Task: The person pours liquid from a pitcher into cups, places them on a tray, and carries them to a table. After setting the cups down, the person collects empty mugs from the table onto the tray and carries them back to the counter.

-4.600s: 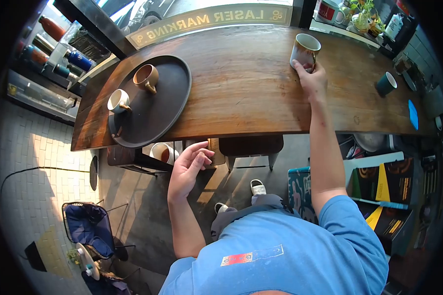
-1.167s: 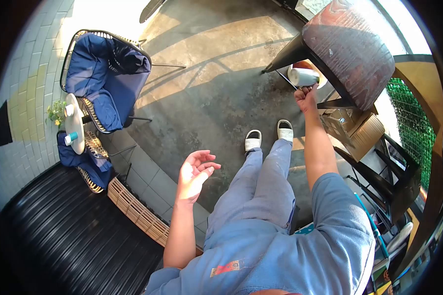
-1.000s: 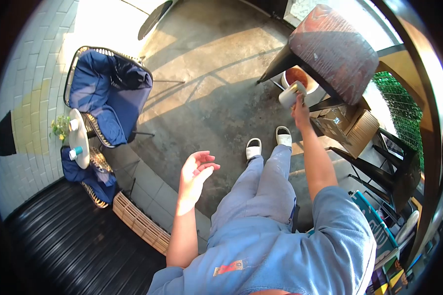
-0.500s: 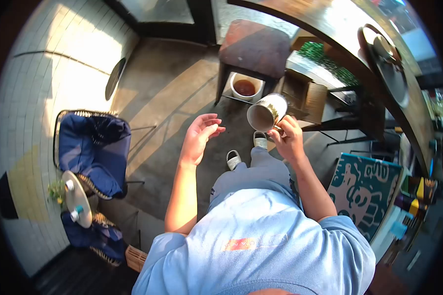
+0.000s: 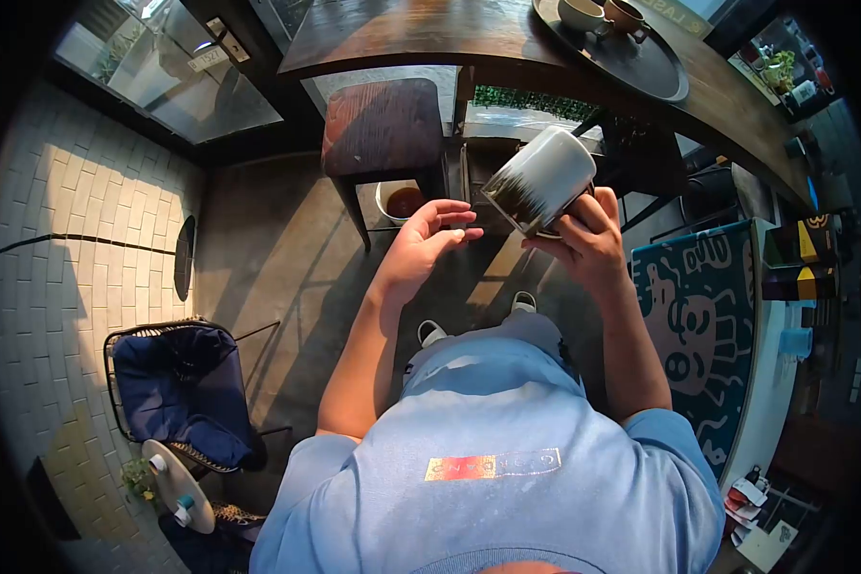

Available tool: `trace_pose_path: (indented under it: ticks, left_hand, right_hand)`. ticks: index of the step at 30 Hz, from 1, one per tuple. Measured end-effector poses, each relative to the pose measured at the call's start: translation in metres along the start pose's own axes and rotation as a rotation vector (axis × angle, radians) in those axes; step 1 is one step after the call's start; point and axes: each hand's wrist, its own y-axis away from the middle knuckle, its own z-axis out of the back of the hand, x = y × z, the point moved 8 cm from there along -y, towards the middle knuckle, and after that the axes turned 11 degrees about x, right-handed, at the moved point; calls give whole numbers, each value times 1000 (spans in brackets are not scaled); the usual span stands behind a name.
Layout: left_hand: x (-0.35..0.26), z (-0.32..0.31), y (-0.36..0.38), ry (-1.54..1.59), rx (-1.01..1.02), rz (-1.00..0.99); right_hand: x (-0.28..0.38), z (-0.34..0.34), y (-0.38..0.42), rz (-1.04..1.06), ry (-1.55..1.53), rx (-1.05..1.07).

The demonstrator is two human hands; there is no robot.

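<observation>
A white mug with a dark green and brown pattern (image 5: 543, 180) is held up at chest height in my right hand (image 5: 588, 237), its fingers wrapped at the handle side. The mug is tilted toward the lower left, and its inside is hidden. My left hand (image 5: 426, 244) hangs in the air to the left of the mug, fingers apart and holding nothing. Beyond my left hand, a white bucket with brown liquid (image 5: 404, 201) stands on the floor under a dark wooden stool (image 5: 383, 124), partly hidden by the hand.
A long wooden counter (image 5: 402, 38) runs across the top, bearing a round dark tray (image 5: 641, 72) with two cups. On the left stand a blue-cushioned chair (image 5: 177, 383) and a small round table (image 5: 184, 493). A teal patterned panel (image 5: 694, 335) is at right.
The view has shifted toward the counter, showing more of it and the door. My right hand has raised the mug, whose open mouth no longer shows. My left hand stays open.
</observation>
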Motion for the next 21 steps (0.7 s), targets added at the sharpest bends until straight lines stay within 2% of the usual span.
trace_pose_path:
  ticks: [4,6,13,21]
  left_hand:
    - [4,-36,-27,-31,-39,5]
    - [16,-50,-47,11,-22,-74]
    - [41,-102,-95,107,-194,-97]
    - [53,-138,-129,173,-300,-175]
  right_hand:
    - [-30,11,10,85,3,47]
    - [-47,18,15,134,-6,47]
    - [-115,45,37,338,-127,94]
    - [-168,55,49,438,-131,156]
